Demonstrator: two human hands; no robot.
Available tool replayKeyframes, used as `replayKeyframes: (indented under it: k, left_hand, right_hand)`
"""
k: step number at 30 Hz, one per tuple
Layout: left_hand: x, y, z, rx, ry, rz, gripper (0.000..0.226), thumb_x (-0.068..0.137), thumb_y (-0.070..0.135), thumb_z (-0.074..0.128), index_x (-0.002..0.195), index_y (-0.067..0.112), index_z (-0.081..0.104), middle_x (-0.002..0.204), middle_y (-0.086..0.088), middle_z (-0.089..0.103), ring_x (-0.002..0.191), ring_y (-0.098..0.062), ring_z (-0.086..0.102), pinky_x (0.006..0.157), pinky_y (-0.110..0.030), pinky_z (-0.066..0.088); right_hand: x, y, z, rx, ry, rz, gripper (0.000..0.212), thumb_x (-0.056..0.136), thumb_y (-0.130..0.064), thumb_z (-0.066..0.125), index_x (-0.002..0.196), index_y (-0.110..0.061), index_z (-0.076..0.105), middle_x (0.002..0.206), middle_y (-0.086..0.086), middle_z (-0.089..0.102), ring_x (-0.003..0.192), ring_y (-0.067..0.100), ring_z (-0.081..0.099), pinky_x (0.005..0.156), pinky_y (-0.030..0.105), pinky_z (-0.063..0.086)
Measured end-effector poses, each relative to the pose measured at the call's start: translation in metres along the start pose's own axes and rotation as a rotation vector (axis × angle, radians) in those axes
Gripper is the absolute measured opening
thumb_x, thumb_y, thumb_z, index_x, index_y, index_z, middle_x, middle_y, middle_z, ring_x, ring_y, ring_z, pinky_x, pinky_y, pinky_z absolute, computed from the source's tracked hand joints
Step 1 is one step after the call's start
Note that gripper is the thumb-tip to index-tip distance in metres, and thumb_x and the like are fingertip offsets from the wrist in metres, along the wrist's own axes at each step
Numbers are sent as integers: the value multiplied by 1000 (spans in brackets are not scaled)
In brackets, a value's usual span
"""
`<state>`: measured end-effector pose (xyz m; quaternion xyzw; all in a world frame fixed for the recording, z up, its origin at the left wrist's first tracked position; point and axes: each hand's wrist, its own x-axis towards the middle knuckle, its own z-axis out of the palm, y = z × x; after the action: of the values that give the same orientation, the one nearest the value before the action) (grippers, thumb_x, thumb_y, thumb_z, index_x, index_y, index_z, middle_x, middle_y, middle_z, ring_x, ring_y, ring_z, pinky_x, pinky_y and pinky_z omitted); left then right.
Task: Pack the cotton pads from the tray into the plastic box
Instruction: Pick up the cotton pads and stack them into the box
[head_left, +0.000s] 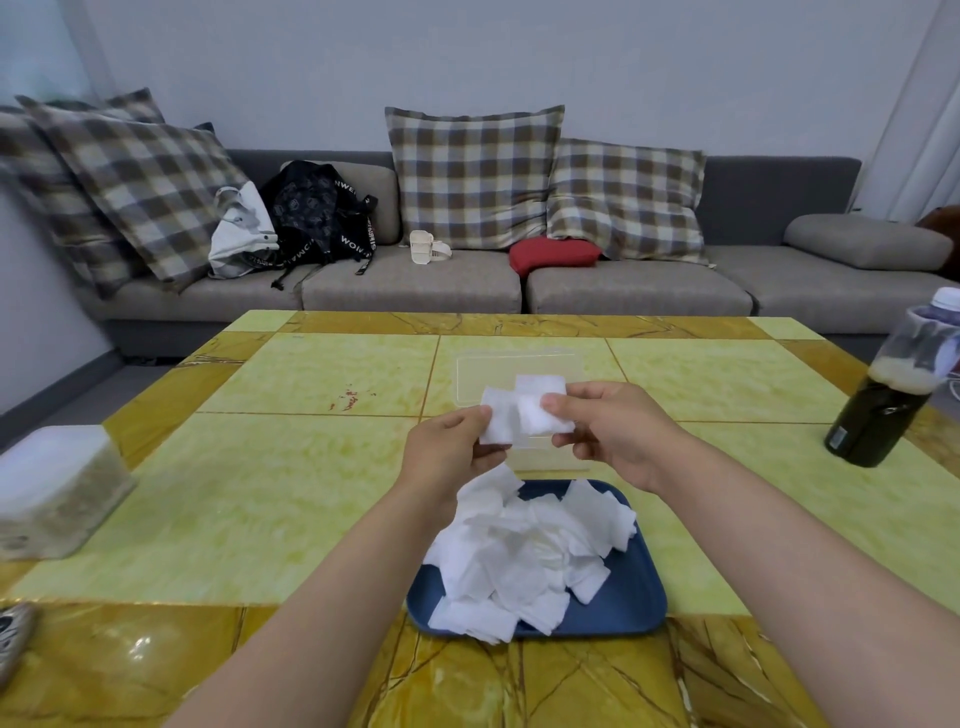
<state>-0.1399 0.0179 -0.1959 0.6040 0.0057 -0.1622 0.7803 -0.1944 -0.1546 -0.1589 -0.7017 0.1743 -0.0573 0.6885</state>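
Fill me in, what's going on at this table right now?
A person pinches a few white square cotton pads between the left hand and the right hand, raised in front of the clear rectangular plastic box on the yellow marbled table. Nearer the person, the blue rectangular tray holds a heap of loose pads not yet packed. Whether the box holds any pads cannot be told.

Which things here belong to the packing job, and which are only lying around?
For the job: held cotton pads, pinched by left hand and right hand; pad pile; blue tray; plastic box.
Lying about: dark bottle; white container; black backpack; red cushion.
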Motion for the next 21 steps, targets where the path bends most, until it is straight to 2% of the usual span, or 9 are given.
replayKeyframes:
  k: [3, 7, 10, 15, 18, 21]
  left_hand:
    - [-4, 2, 4, -65, -62, -25, 17, 100, 12, 59, 107, 3, 71, 104, -16, 76, 85, -23, 77, 76, -28, 62]
    - [-9, 2, 11, -104, -194, -35, 23, 99, 12, 59, 116, 3, 72, 109, -14, 77, 102, -23, 74, 88, -30, 60]
    - [-11, 3, 12, -171, -224, -65, 25, 100, 14, 57, 118, 0, 69, 109, -17, 76, 101, -24, 74, 87, -32, 61]
    - [-11, 3, 14, -192, -260, -108, 35, 101, 29, 56, 119, 1, 67, 112, -18, 75, 105, -28, 73, 93, -38, 57]
    - [-9, 1, 13, -49, -212, -63, 26, 96, 22, 66, 111, 1, 72, 110, -17, 76, 97, -22, 75, 87, -32, 61]
    - [-3, -3, 9, -5, -86, -74, 20, 95, 11, 66, 108, -3, 69, 106, -18, 76, 89, -23, 76, 79, -30, 63]
  right_hand:
    - [-3, -4, 7, -17, -15, 11, 25, 85, -17, 80, 106, -6, 73, 84, 9, 77, 55, 15, 64, 44, 23, 39]
    - [-5, -4, 13, -70, 49, -2, 24, 83, -20, 82, 103, -9, 74, 83, 7, 76, 50, 12, 61, 41, 22, 32]
    - [-5, -4, 12, -122, 88, -28, 25, 81, -21, 84, 100, -8, 74, 85, 8, 75, 49, 12, 61, 41, 22, 30]
    - [-4, -1, 11, -197, 142, -66, 26, 76, -23, 87, 93, -9, 74, 83, 7, 75, 51, 12, 61, 39, 21, 32]
    - [-3, 1, 11, -301, 138, -107, 24, 77, -29, 86, 87, -11, 72, 81, 4, 74, 50, 10, 59, 40, 18, 36]
    - [-3, 3, 7, -455, 94, -140, 29, 81, -38, 81, 98, -17, 70, 90, -1, 73, 52, 11, 61, 46, 20, 40]
